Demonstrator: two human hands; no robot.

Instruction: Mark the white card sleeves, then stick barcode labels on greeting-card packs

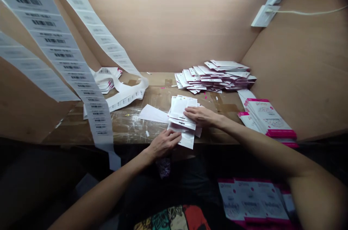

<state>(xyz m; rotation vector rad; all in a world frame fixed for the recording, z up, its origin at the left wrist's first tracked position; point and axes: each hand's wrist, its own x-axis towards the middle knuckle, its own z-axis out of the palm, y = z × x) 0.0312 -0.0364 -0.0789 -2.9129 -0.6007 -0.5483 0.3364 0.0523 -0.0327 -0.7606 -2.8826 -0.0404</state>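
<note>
Several white packets [182, 112] lie overlapped near the table's front edge, the lowest one reaching past it. On the right side of the upper packets rests my right hand [199, 115], fingers stretched over them. My left hand [164, 143] touches the left side of the lowest packet [187, 138] with its fingers bent; whether it grips the packet I cannot tell. Blank white strips [153, 113] fan out to the left of the packets. Long strips of barcode labels [81, 74] hang at the left, in front of the table.
A big heap of white packets [214, 76] stands at the back right. Pink-and-white packets [268, 116] are stacked at the right edge, with more [252, 201] below. Curled labels [127, 96] lie back left. A power strip [265, 15] is on the wall.
</note>
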